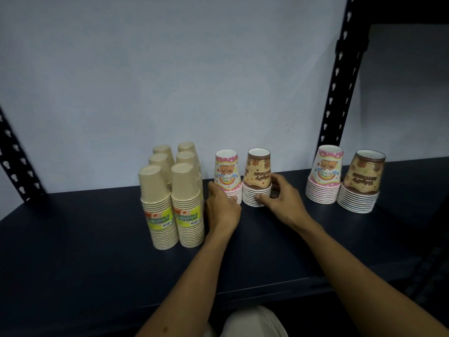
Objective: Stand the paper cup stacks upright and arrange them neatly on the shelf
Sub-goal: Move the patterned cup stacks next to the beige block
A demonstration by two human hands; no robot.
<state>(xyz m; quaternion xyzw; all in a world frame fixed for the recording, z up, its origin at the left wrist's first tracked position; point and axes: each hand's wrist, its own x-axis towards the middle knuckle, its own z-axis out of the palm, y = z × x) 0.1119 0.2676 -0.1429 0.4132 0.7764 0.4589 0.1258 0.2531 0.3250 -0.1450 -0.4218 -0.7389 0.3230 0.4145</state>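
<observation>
Shelf (97, 239) front clear (stacks (243, 181) mid-rear)

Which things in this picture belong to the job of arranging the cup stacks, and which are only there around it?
Belong to the job:
- six beige cup stacks
- middle pink stack, held by left hand
- middle brown stack, held by right hand
- right pink stack
- right brown stack
- shelf

Only around:
- black upright post
- wall
</observation>
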